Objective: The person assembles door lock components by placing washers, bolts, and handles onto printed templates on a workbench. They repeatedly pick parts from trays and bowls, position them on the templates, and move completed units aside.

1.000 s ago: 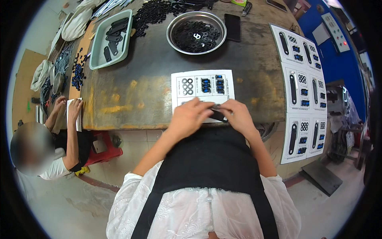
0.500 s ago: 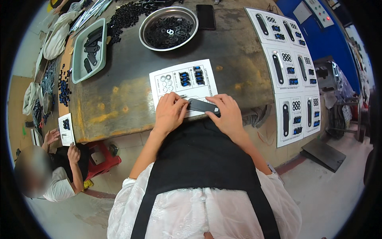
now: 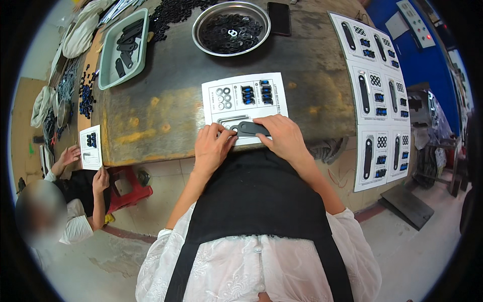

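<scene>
Both hands pinching the flat black bracket (image 3: 250, 129) onto the white card (image 3: 245, 103), left hand (image 3: 214, 146) at 9 o'clock, right hand (image 3: 283, 137) at 3, best keeping it square to the printed outline.

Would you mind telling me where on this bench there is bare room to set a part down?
The widest bare patch of the bench top lies between the green tray and the white card under both hands. A smaller one lies between that card and the row of cards on the right. The far edge is crowded: steel bowl, phone, loose black parts.
</scene>
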`<action>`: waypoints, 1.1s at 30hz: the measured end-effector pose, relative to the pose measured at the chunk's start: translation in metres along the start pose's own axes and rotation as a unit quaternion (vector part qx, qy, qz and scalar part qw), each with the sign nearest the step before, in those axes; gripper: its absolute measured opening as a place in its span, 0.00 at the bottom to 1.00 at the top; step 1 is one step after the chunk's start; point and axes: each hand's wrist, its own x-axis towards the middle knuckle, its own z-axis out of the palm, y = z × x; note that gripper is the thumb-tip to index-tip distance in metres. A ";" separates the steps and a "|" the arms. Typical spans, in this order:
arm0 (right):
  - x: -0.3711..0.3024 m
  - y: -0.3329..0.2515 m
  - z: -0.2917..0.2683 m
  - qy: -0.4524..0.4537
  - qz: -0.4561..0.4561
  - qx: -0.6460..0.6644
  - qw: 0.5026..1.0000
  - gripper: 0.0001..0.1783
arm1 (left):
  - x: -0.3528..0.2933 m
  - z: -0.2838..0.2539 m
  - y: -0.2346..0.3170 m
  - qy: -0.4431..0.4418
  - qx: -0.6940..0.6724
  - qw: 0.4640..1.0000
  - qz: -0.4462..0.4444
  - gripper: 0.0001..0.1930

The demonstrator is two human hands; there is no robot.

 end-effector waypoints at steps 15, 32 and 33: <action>0.003 -0.006 -0.012 0.014 0.025 0.012 1.000 0.18 | -0.004 0.002 -0.003 0.020 -0.026 0.999 -0.001 0.10; 0.012 0.008 0.007 -0.014 -0.025 -0.016 0.999 0.20 | -0.006 -0.002 -0.010 0.056 0.010 0.998 -0.026 0.11; 0.011 0.009 0.007 -0.010 -0.028 -0.019 0.999 0.20 | -0.005 -0.001 -0.010 0.055 0.010 0.998 -0.027 0.10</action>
